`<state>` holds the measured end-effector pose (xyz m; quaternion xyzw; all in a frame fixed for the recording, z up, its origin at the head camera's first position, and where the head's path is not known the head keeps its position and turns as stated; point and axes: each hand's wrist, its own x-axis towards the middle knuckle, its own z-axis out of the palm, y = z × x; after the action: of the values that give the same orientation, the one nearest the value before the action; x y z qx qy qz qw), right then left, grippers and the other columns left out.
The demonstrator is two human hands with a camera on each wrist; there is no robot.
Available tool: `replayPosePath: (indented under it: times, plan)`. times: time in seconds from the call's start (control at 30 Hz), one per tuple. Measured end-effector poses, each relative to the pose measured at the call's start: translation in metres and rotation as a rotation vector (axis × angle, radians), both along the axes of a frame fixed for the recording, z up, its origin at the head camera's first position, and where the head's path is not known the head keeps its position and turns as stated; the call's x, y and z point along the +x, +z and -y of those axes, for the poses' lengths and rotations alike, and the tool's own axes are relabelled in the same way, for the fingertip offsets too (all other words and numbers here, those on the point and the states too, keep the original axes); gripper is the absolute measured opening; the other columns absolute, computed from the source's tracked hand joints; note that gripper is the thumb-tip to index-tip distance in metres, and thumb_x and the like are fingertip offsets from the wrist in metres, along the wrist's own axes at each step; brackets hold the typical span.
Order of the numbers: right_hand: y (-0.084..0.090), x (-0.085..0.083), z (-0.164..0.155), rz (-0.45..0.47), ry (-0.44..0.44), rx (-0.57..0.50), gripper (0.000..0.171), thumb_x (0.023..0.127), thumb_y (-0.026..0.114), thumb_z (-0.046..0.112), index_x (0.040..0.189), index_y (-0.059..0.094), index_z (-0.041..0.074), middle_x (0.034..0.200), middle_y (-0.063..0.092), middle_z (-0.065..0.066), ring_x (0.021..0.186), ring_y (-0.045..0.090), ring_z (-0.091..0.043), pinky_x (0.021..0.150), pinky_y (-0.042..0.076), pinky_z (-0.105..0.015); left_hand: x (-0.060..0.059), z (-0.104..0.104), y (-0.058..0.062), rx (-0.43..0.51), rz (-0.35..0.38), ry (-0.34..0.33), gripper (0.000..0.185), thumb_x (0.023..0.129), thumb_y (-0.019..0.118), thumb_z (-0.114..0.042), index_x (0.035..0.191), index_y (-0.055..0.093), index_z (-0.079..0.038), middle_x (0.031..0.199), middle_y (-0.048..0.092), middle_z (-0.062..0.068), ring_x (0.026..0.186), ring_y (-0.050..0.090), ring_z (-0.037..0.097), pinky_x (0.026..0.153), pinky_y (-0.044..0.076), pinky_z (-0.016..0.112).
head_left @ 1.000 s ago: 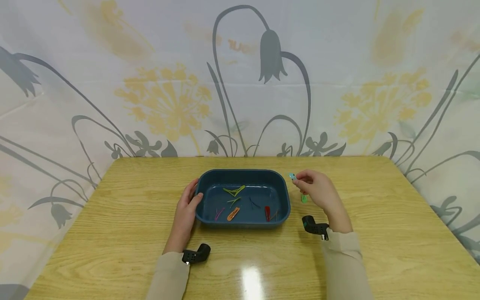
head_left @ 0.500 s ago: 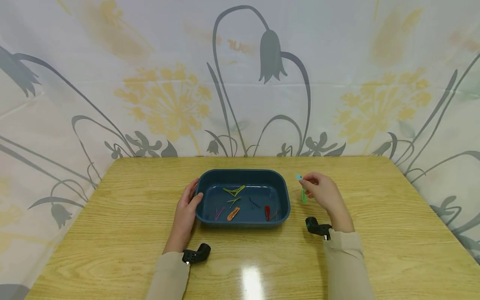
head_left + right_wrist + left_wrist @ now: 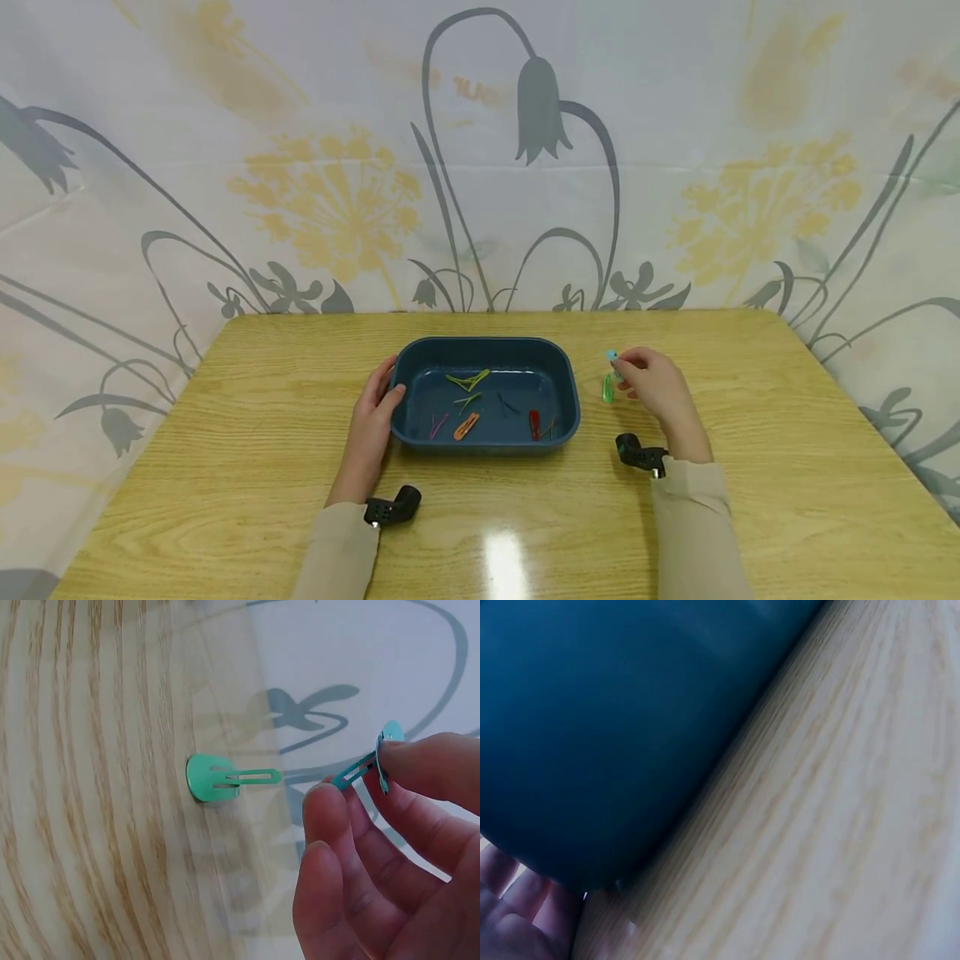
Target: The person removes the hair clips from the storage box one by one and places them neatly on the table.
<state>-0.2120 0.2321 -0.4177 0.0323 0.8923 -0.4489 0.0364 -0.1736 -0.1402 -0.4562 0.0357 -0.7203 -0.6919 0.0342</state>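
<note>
My left hand [image 3: 370, 417] grips the left end of a dark blue plastic basin [image 3: 486, 450], thumb over the rim and fingers along the outer wall. The left wrist view shows those fingers against the blue wall [image 3: 615, 735]. To the right of the basin, my right hand [image 3: 660, 390] pinches a light blue snap hair clip [image 3: 388, 746] between thumb and fingers. Its narrow tongue is sprung away from the body. A green hair clip [image 3: 212, 778] lies on the table beside my right hand, apart from it, its tongue also sprung up.
Several hair clips lie spread in the basin, among them an orange clip [image 3: 467, 426], a red clip [image 3: 534, 425] and a yellow-green clip [image 3: 468, 381]. The wooden table [image 3: 247, 467] ends at a flower-patterned cloth [image 3: 480, 167] behind.
My right hand has shifted a little to the right, away from the basin, with the blue hair clip in its pinch. More of the green clip shows. The left hand stays on the basin.
</note>
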Motion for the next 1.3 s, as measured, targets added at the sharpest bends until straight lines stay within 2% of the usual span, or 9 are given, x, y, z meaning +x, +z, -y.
replayPosePath:
  times: [0.27, 0.47, 0.53, 0.6, 0.7, 0.77, 0.9, 1.3]
  plan:
    - [-0.002, 0.001, -0.007, 0.041, -0.030, -0.023, 0.045, 0.095, 0.045, 0.037, 0.120, 0.052, 0.001, 0.110, 0.057, -0.018, 0.086, 0.059, -0.026, 0.074, 0.049, -0.033, 0.000, -0.001, 0.000, 0.004, 0.009, 0.016, 0.047, 0.096, 0.046, -0.021, 0.142, 0.034, -0.021, 0.146, 0.033, 0.000, 0.136, 0.026, 0.015, 0.111, 0.022, 0.039]
    - [-0.006, 0.000, -0.012, 0.080, -0.031, -0.016, 0.042, 0.096, 0.045, 0.032, 0.119, 0.053, -0.003, 0.094, 0.062, -0.015, 0.078, 0.059, -0.021, 0.071, 0.050, -0.030, 0.001, 0.000, 0.001, 0.002, 0.005, 0.003, 0.047, 0.097, 0.046, -0.022, 0.142, 0.034, -0.020, 0.146, 0.033, -0.001, 0.136, 0.026, 0.015, 0.111, 0.021, 0.039]
    - [-0.007, -0.001, -0.013, 0.095, -0.034, -0.015, 0.042, 0.096, 0.046, 0.031, 0.118, 0.053, -0.004, 0.091, 0.062, -0.013, 0.076, 0.060, -0.019, 0.070, 0.051, -0.029, 0.004, -0.002, 0.008, 0.003, 0.012, -0.004, 0.047, 0.097, 0.046, -0.021, 0.142, 0.033, -0.019, 0.147, 0.032, 0.001, 0.137, 0.025, 0.016, 0.112, 0.020, 0.039]
    - [-0.009, -0.002, -0.012, 0.110, -0.040, -0.024, 0.041, 0.096, 0.046, 0.029, 0.116, 0.054, -0.006, 0.089, 0.061, -0.012, 0.074, 0.060, -0.016, 0.068, 0.052, -0.027, 0.004, -0.002, 0.008, 0.002, 0.012, -0.005, 0.047, 0.097, 0.046, -0.021, 0.142, 0.033, -0.020, 0.146, 0.032, 0.001, 0.137, 0.025, 0.016, 0.112, 0.020, 0.039]
    - [-0.011, -0.003, -0.012, 0.133, -0.044, -0.038, 0.039, 0.095, 0.047, 0.026, 0.114, 0.055, -0.008, 0.089, 0.059, -0.010, 0.072, 0.059, -0.013, 0.066, 0.052, -0.025, 0.003, -0.002, 0.008, 0.004, 0.013, -0.004, 0.047, 0.097, 0.046, -0.022, 0.142, 0.034, -0.021, 0.146, 0.032, 0.001, 0.137, 0.025, 0.016, 0.112, 0.020, 0.039]
    - [-0.011, -0.003, -0.012, 0.147, -0.046, -0.046, 0.038, 0.095, 0.048, 0.024, 0.114, 0.055, -0.008, 0.087, 0.059, -0.008, 0.069, 0.058, -0.011, 0.064, 0.052, -0.024, 0.001, 0.000, 0.001, 0.004, 0.003, -0.002, 0.046, 0.097, 0.046, -0.024, 0.142, 0.034, -0.023, 0.146, 0.033, -0.001, 0.136, 0.025, 0.015, 0.112, 0.020, 0.039]
    - [-0.013, -0.004, -0.012, 0.153, -0.044, -0.045, 0.038, 0.094, 0.049, 0.023, 0.114, 0.056, -0.008, 0.084, 0.060, -0.006, 0.067, 0.057, -0.011, 0.063, 0.051, -0.024, 0.002, 0.000, 0.002, 0.002, 0.008, -0.005, 0.047, 0.097, 0.045, -0.025, 0.142, 0.033, -0.024, 0.147, 0.031, -0.001, 0.137, 0.024, 0.015, 0.112, 0.019, 0.039]
    - [-0.014, -0.001, -0.012, 0.173, -0.054, -0.050, 0.035, 0.094, 0.050, 0.023, 0.111, 0.056, -0.008, 0.074, 0.060, -0.005, 0.060, 0.054, -0.013, 0.058, 0.048, -0.027, 0.009, -0.003, 0.020, 0.024, 0.062, -0.008, 0.048, 0.097, 0.045, -0.019, 0.143, 0.031, -0.018, 0.149, 0.028, 0.003, 0.139, 0.020, 0.018, 0.113, 0.017, 0.040]
